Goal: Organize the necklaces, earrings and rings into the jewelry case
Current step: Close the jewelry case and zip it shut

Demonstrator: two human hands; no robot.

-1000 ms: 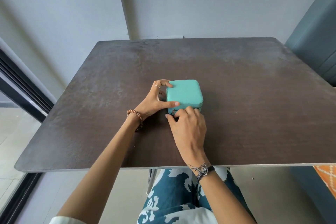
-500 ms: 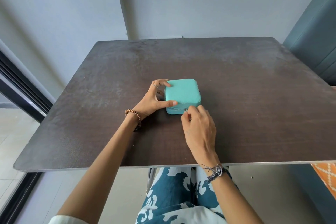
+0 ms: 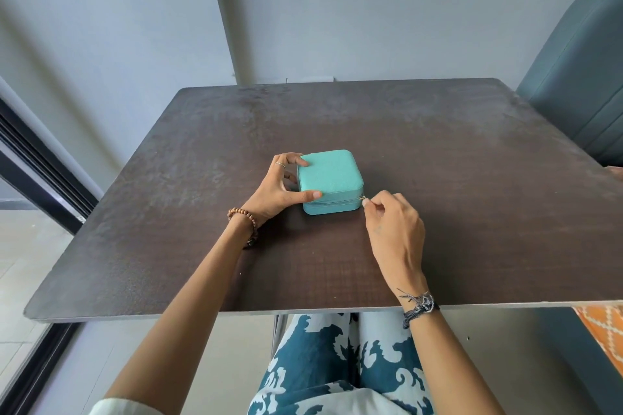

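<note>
Dark brown square wooden table [image 3: 438, 178] is sitting against a grey wall. Left hand [image 3: 274, 190] is gripping the left side of the closed square turquoise jewelry case [image 3: 328, 175] mid-table, thumb lying on its near edge. Right hand [image 3: 392, 224] is pinching the small gold zipper pull [image 3: 363, 199] at the case's near-right corner.

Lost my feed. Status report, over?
Left hand steadies closed jewelry case. Right hand pinches zipper pull at near right corner. Nothing blocking.

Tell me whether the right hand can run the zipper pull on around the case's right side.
Probably yes: the right hand pinches the zipper pull at the case's near right corner, with bare table beyond.
</note>
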